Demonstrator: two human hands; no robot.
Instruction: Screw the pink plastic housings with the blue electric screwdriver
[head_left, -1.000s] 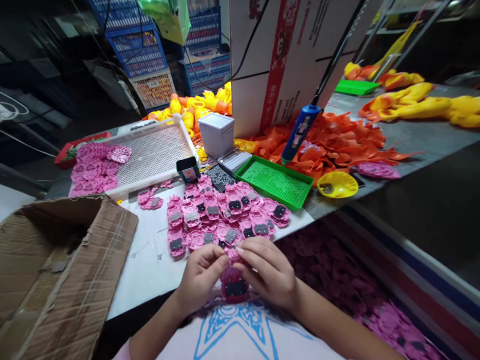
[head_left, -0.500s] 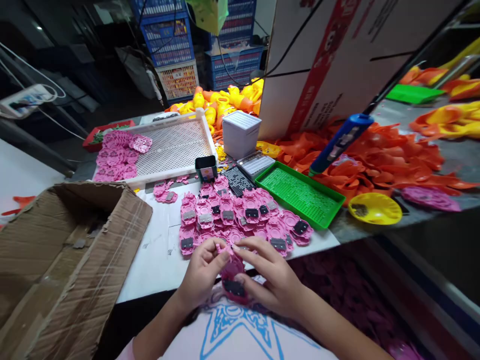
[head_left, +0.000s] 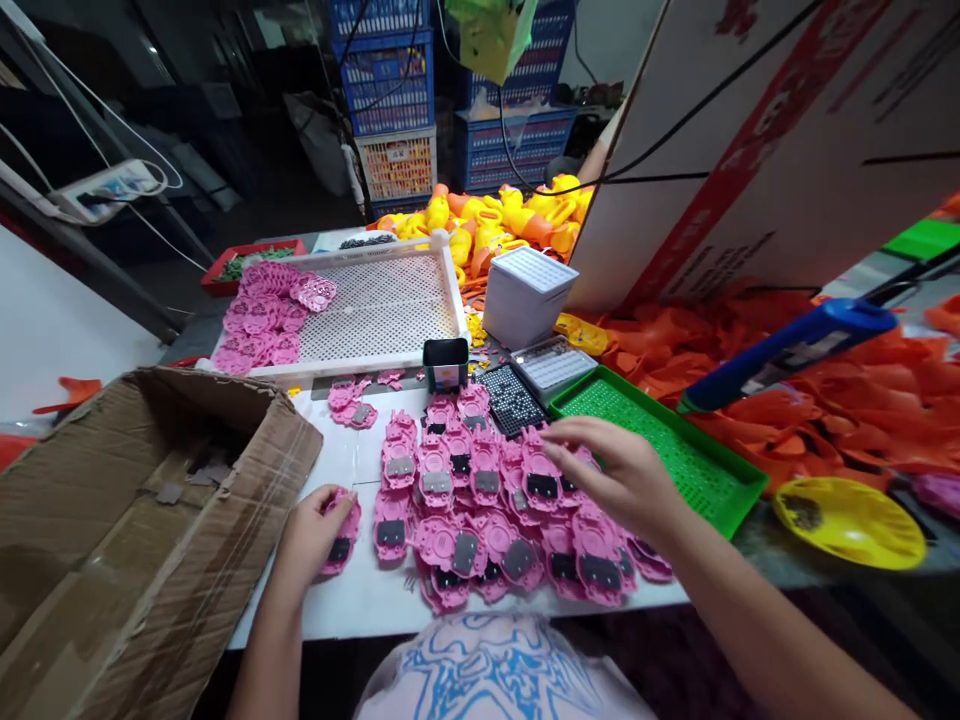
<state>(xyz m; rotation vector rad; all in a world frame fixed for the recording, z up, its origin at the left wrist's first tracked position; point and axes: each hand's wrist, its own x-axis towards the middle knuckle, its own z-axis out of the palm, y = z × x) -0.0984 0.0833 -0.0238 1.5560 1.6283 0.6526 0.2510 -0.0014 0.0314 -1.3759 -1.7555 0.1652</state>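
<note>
My left hand (head_left: 307, 535) is closed on a pink plastic casing (head_left: 342, 545) with a dark patch on it, at the left of the white work surface, near the cardboard box. My right hand (head_left: 615, 470) is above the right side of a pile of similar pink casings (head_left: 454, 545), its fingers stretched out. Its fingertips are close to one pink casing (head_left: 538, 462) in the pile; whether they touch it I cannot tell. Many of the piled casings carry grey or black rectangular pieces.
An open cardboard box (head_left: 247, 470) stands at left. Behind the pile are a dark cup (head_left: 445, 365), a black grid tray (head_left: 514, 400) and a green tray (head_left: 720, 500). A white perforated tray (head_left: 375, 300) holds pink parts. A yellow dish (head_left: 855, 530) and orange pieces (head_left: 825, 400) lie right.
Both hands were together at the front edge around a pink casing. The left has moved left with a casing; the right has moved right and forward over the pile. The view has shifted.
</note>
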